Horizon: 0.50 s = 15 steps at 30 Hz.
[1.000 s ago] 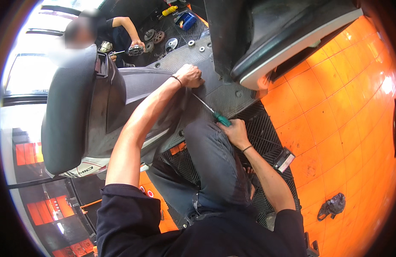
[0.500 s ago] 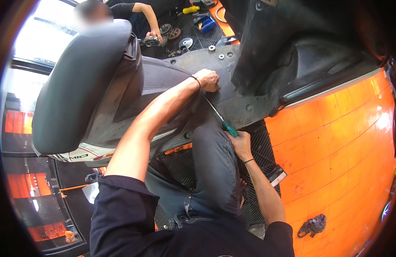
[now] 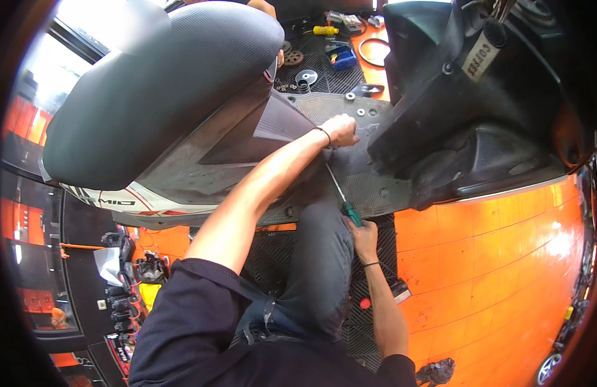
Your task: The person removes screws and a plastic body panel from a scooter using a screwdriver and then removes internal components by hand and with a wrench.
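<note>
A scooter with a black seat and a grey textured footboard stands before me. My left hand is closed over the footboard, just in front of the under-seat panel. Whatever its fingers hold, if anything, is hidden. Lower down, my right hand grips the green handle of a screwdriver beside my bent knee. The metal shaft slants up and left, its tip ending just below my left hand. I cannot tell whether the tip touches anything.
Two small metal rings, including a washer-like one, lie on the footboard's far side. Beyond are a blue tray, a yellow bottle and round metal parts. The black front shield rises at right. A small box sits near my right forearm.
The view has shifted, so the scooter sits differently in it. My right hand still holds the screwdriver and my left stays closed over the footboard. The other person is now mostly behind the seat.
</note>
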Available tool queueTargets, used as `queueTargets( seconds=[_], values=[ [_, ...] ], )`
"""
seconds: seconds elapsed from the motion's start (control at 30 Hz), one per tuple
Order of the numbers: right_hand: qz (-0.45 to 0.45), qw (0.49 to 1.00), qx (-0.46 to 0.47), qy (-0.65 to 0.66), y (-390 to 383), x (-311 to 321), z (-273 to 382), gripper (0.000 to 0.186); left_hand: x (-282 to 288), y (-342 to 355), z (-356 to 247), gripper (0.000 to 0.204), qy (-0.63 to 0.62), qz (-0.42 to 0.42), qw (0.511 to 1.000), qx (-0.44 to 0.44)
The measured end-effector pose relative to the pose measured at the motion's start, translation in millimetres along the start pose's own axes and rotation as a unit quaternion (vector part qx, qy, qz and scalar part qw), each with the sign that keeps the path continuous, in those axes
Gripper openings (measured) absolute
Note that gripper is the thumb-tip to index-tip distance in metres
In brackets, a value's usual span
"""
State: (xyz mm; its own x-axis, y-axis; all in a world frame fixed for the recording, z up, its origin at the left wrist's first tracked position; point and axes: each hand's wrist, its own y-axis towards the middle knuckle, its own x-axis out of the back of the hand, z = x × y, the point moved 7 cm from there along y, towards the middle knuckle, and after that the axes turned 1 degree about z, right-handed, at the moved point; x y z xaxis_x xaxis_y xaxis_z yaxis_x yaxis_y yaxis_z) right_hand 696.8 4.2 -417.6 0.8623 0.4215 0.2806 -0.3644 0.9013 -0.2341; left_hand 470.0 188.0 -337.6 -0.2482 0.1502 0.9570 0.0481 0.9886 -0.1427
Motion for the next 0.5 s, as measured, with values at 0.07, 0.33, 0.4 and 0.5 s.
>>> queueTargets(
  seconds=[0.07, 0.33, 0.4, 0.5],
  values=[
    [0.017, 1.0, 0.0, -0.001, -2.1, -9.5, -1.0, 0.044, 28.3, 0.1, 14.5, 0.04, -0.109, -0.117, 0.984, 0.076],
    [0.094, 0.982, -0.162, 0.011, -3.5, 19.7, 5.9, 0.062, 97.7, -142.9, -127.2, 0.031, -0.161, -0.195, 0.958, -0.132],
    [0.076, 0.99, -0.119, 0.01, 2.0, 23.8, -11.5, 0.063, 97.6, -191.2, -114.4, 0.023, -0.238, -0.23, 0.938, -0.107],
    [0.068, 0.994, -0.078, -0.025, -3.0, 29.4, -11.6, 0.057, 95.0, -277.0, -82.1, 0.017, -0.295, -0.265, 0.917, -0.037]
  ],
)
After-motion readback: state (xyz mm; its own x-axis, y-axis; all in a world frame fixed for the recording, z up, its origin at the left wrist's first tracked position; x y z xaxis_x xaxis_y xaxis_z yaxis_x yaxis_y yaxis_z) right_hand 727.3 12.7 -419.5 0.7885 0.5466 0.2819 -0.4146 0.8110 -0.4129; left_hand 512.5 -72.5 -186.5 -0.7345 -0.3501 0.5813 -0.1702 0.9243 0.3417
